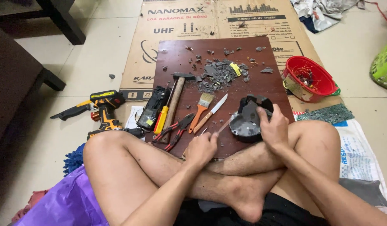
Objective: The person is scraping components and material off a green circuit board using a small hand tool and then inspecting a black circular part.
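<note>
Head view: person seated cross-legged at a dark red-brown board (176,58). Right hand (274,127) clasped over the top of a broken round black casing (246,121) standing on the board's near right part. Left hand (202,148) fisted round a thin metal tool (224,124), tip touching the casing's left edge. Knife (211,113), paintbrush (200,111), pliers (176,130), hammer (175,102) lie just left; debris pile (218,75) beyond

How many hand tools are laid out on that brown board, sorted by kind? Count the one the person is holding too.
Hammer: 1
Paintbrush: 1
Knife: 1
Pliers: 1
Yellow-handled screwdriver: 1
Thin tool in the left hand, tip against the black part that the right hand steadies: 1
Total: 6
</note>
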